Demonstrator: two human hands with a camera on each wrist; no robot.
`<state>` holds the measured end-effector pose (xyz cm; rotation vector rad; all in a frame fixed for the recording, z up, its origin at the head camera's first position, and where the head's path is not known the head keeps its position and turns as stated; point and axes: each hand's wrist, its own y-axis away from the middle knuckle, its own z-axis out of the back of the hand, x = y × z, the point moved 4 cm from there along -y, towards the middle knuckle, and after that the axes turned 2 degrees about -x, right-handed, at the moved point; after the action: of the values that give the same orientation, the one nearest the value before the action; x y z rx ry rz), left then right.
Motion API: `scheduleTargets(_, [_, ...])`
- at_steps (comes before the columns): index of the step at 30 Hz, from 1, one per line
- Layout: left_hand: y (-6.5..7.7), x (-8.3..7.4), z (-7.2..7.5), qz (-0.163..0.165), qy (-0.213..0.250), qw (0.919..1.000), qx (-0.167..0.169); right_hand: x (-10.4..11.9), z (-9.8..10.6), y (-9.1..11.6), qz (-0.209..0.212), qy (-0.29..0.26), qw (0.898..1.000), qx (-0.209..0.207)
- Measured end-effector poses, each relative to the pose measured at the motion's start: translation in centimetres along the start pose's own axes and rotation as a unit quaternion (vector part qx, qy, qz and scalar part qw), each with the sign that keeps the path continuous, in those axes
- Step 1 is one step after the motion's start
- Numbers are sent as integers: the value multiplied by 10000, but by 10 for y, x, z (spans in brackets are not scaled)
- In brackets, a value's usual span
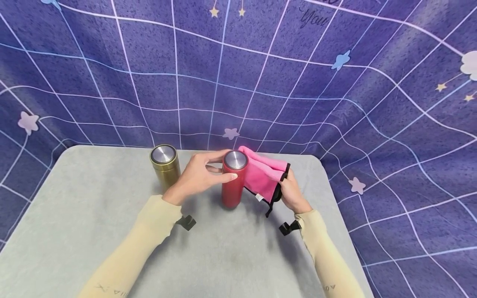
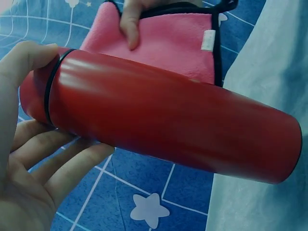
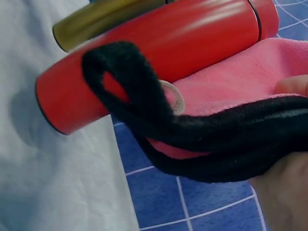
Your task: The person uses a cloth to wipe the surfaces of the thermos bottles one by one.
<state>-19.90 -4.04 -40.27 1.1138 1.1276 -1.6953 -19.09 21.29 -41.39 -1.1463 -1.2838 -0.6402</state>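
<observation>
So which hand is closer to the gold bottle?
Left: the left hand is just right of the gold bottle; the right hand is farther right, beyond the red bottle.

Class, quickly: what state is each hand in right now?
Left hand: holding the red flask near its top.
Right hand: holding the black-edged pink cloth.

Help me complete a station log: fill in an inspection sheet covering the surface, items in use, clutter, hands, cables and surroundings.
Surface: pale grey table.
Items in use: red bottle, upright, silver-topped; pink cloth, black-edged, with a small pale label, close beside it.
Clutter: gold bottle, partly behind the left hand.
Hands: left holds the red bottle near its top; right hand grips the cloth.
Cables: nothing seen.
Surroundings: blue-purple backdrop with gridlines and stars.
</observation>
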Motion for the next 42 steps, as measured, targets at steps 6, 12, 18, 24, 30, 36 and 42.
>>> scheduleTargets(6, [3, 1, -1, -194, -71, 9998, 25, -4, 18, -3, -851, 366, 9933, -697])
scheduleTargets(12, [4, -1, -1, -382, 8, 9992, 98, 3, 16, -14, -930, 644, 9933, -223])
scheduleTargets(18, [7, -3, -1, -477, 16, 9988, 135, 1, 19, -16, -1103, 644, 9907, -470])
scheduleTargets(24, [9, -4, -1, -581, -98, 9981, 154, -4, 14, -23, -1137, 634, 9915, -84])
scheduleTargets(30, [10, -8, -3, -748, -29, 9968, 294, -8, 10, -24, -1232, 911, 9882, -54])
scheduleTargets(36, [13, -15, -2, -875, -97, 9957, 281, -18, 6, -21, -1524, 850, 9846, 55])
scheduleTargets(42, [13, -19, -2, -987, -184, 9947, 231, -28, 7, -16, -1746, 776, 9814, -166])
